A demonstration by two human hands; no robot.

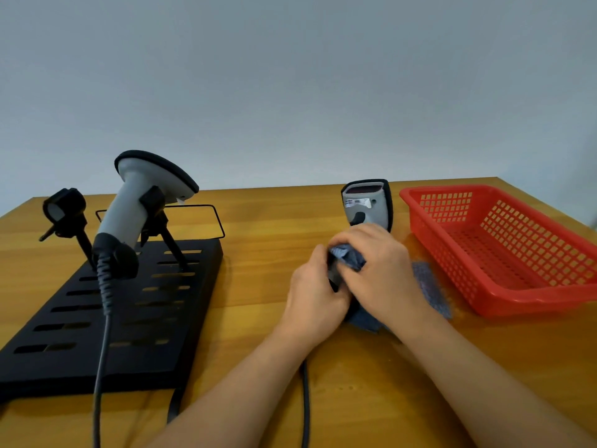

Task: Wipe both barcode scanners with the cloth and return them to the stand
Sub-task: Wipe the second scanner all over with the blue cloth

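Head view, and over at the table's left edge the black slotted stand (106,318) carries 1 scanner (129,215) already docked, its handle clipped into the right-hand cradle (153,202) so the head tips up and the coiled cable (103,318) drops toward the near edge. The cradle on the left (64,208) sits vacant, presumably waiting for the other unit. Moving toward the middle, the left hand (310,286) curls around the handle of the second scanner (368,202), bracing it upright so it cannot twist. The right hand (378,263) closes over the blue cloth (349,257), pressing it onto that handle, and loose cloth trails on the table beneath the wrist. At the right edge the red basket (504,250) stands just beside the cloth, likely its home. My read: 1 scanner parked, 1 mid-wipe.
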